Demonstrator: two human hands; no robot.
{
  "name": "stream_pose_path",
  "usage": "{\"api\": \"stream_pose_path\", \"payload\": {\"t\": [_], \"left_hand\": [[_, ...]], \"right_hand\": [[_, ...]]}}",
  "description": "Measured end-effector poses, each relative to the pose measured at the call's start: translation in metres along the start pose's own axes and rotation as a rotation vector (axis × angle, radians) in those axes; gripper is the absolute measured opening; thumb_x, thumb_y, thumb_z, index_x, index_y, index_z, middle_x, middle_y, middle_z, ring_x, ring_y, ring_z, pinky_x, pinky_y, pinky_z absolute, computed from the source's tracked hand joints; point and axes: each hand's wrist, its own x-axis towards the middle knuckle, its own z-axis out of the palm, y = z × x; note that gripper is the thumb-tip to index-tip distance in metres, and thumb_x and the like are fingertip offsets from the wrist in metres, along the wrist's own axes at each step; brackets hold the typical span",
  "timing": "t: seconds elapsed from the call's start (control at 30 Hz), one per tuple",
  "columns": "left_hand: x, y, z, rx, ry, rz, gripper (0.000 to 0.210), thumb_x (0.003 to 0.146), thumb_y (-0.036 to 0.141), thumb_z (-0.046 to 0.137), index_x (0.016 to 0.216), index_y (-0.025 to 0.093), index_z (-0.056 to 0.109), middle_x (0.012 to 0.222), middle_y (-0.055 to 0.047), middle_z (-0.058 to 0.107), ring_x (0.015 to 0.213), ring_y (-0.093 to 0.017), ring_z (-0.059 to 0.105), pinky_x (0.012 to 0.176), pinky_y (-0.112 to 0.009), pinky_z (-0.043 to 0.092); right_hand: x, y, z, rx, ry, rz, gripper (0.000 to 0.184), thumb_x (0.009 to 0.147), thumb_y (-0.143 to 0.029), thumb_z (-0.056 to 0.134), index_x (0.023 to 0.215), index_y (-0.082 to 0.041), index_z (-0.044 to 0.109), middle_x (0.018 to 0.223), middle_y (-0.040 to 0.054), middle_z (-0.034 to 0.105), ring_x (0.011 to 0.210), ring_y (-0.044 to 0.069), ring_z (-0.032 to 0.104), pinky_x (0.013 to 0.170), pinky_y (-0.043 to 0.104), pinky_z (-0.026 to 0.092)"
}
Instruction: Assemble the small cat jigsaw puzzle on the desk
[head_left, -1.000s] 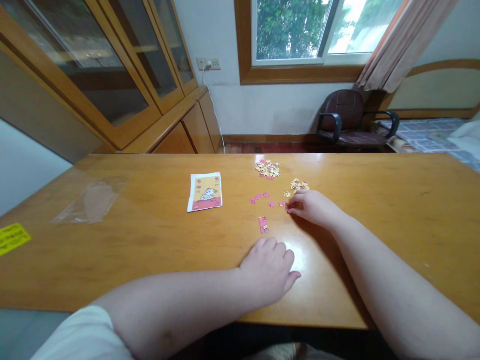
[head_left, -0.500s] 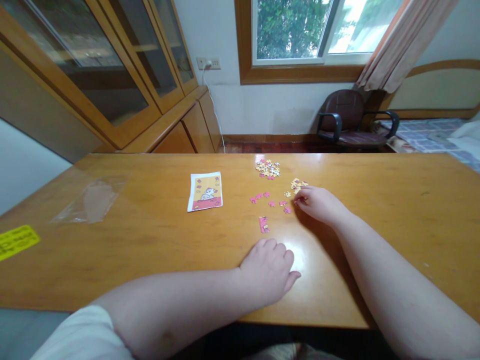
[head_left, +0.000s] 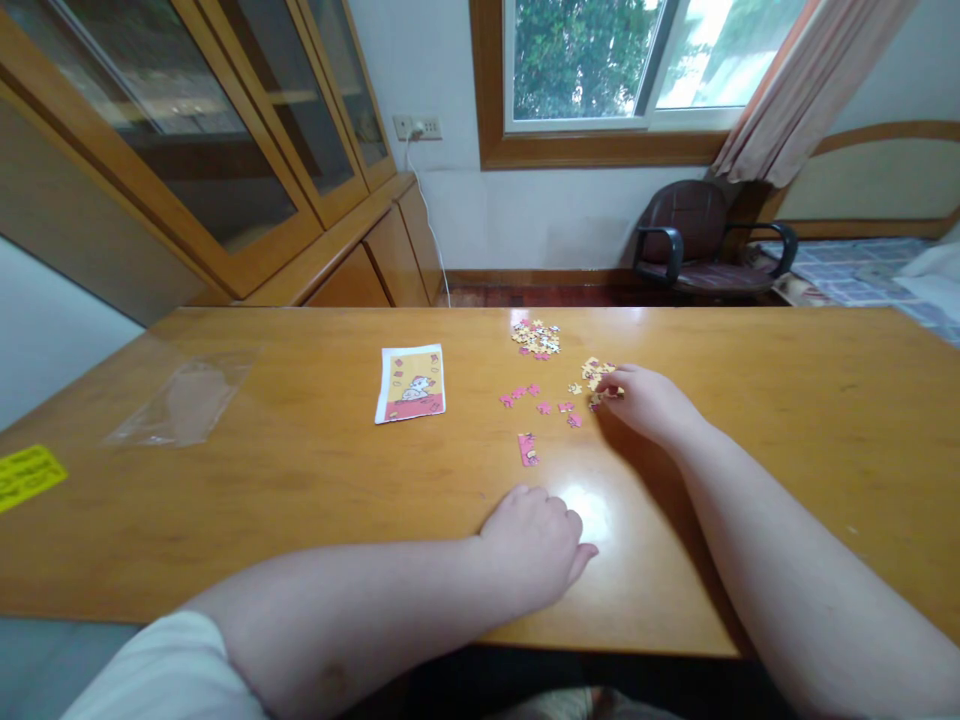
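Note:
My right hand [head_left: 645, 398] reaches over a group of yellow puzzle pieces [head_left: 592, 368]. Its fingers are bent together at the pieces; whatever is between the fingertips is hidden. On the tabletop rests my left hand [head_left: 534, 540], fingers curled under and thumb sticking out, with nothing seen in it. Just beyond it lies a small joined strip of pink puzzle pieces [head_left: 528, 450]. Several loose pink pieces [head_left: 544, 408] are scattered between that strip and a mixed pile of puzzle pieces [head_left: 536, 338] farther back.
Left of the pieces lies a picture card [head_left: 411, 400] with a white animal on yellow and pink. A clear plastic bag [head_left: 187, 400] and a yellow label [head_left: 30, 476] are on the table's left. Past the far edge stands an office chair [head_left: 690, 240].
My right hand has shifted slightly right and away from me, uncovering a little more of the yellow pieces. My left hand has stayed nearly still.

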Motion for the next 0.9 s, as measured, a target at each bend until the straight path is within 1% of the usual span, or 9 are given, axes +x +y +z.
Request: {"api": "stream_pose_path", "payload": {"t": [0.17, 0.27, 0.33, 0.47, 0.6, 0.7, 0.8, 0.83, 0.9], "left_hand": [[0.001, 0.000, 0.000, 0.000, -0.031, -0.010, 0.042, 0.092, 0.048, 0.044, 0.089, 0.014, 0.070, 0.080, -0.010, 0.070, 0.076, -0.027, 0.065, 0.068, -0.040, 0.049], [0.001, 0.001, 0.000, -0.003, -0.038, -0.015, 0.042, 0.091, 0.048, 0.045, 0.090, 0.014, 0.070, 0.080, -0.011, 0.070, 0.077, -0.026, 0.065, 0.069, -0.039, 0.050], [0.001, 0.001, 0.000, -0.004, -0.038, -0.015, 0.042, 0.091, 0.048, 0.045, 0.090, 0.014, 0.070, 0.080, -0.011, 0.070, 0.078, -0.026, 0.065, 0.069, -0.039, 0.050], [0.002, 0.000, 0.001, -0.006, -0.037, -0.016, 0.043, 0.091, 0.048, 0.045, 0.090, 0.014, 0.070, 0.080, -0.011, 0.070, 0.077, -0.027, 0.066, 0.068, -0.040, 0.050], [0.002, 0.000, 0.001, -0.006, -0.039, -0.016, 0.042, 0.091, 0.048, 0.045, 0.090, 0.014, 0.070, 0.080, -0.011, 0.070, 0.077, -0.027, 0.066, 0.067, -0.040, 0.050], [0.001, 0.002, 0.001, -0.002, -0.031, -0.017, 0.043, 0.091, 0.048, 0.044, 0.089, 0.014, 0.070, 0.080, -0.011, 0.070, 0.076, -0.027, 0.066, 0.068, -0.039, 0.049], [0.002, 0.000, -0.001, -0.006, -0.023, -0.019, 0.043, 0.091, 0.049, 0.044, 0.088, 0.015, 0.070, 0.079, -0.011, 0.070, 0.075, -0.026, 0.065, 0.068, -0.038, 0.048], [0.003, -0.003, -0.003, -0.009, -0.007, -0.025, 0.042, 0.092, 0.048, 0.043, 0.088, 0.015, 0.069, 0.080, -0.011, 0.070, 0.075, -0.025, 0.065, 0.068, -0.038, 0.048], [0.007, -0.011, -0.007, -0.011, 0.057, -0.074, 0.042, 0.094, 0.046, 0.040, 0.089, 0.016, 0.068, 0.081, -0.010, 0.069, 0.078, -0.025, 0.064, 0.070, -0.038, 0.048]], "right_hand": [[-0.002, -0.008, 0.004, 0.205, -0.171, -0.231, 0.016, 0.077, -0.020, 0.060, 0.086, -0.022, 0.073, 0.085, 0.0039, 0.070, 0.077, 0.017, 0.062, 0.071, 0.026, 0.046], [-0.004, -0.010, 0.004, 0.278, -0.193, -0.286, 0.019, 0.078, -0.017, 0.060, 0.090, -0.023, 0.074, 0.090, 0.0036, 0.070, 0.082, 0.017, 0.064, 0.077, 0.027, 0.048], [-0.004, -0.011, 0.004, 0.276, -0.183, -0.297, 0.018, 0.079, -0.018, 0.060, 0.089, -0.023, 0.075, 0.091, 0.0040, 0.070, 0.083, 0.017, 0.064, 0.079, 0.028, 0.049], [-0.003, -0.014, 0.009, 0.245, -0.148, -0.291, 0.014, 0.083, -0.023, 0.061, 0.086, -0.022, 0.074, 0.087, 0.0048, 0.070, 0.081, 0.018, 0.063, 0.076, 0.029, 0.049], [-0.003, -0.024, 0.016, 0.192, -0.049, -0.290, 0.015, 0.085, -0.029, 0.061, 0.087, -0.020, 0.073, 0.085, 0.0066, 0.069, 0.082, 0.019, 0.063, 0.076, 0.030, 0.048], [-0.005, -0.038, 0.019, 0.121, 0.028, -0.352, 0.026, 0.088, -0.040, 0.059, 0.101, -0.021, 0.071, 0.101, 0.0098, 0.069, 0.093, 0.023, 0.060, 0.086, 0.038, 0.044], [-0.007, -0.047, 0.024, 0.065, 0.066, -0.414, 0.041, 0.088, -0.048, 0.057, 0.119, -0.023, 0.064, 0.126, 0.0105, 0.062, 0.109, 0.028, 0.053, 0.094, 0.045, 0.038], [-0.007, -0.048, 0.025, 0.057, 0.074, -0.420, 0.042, 0.089, -0.048, 0.055, 0.122, -0.023, 0.063, 0.130, 0.0097, 0.059, 0.112, 0.029, 0.051, 0.095, 0.046, 0.037], [-0.007, -0.046, 0.028, 0.060, 0.097, -0.400, 0.038, 0.092, -0.045, 0.050, 0.119, -0.023, 0.064, 0.128, 0.0090, 0.061, 0.112, 0.028, 0.051, 0.096, 0.045, 0.035]]}}
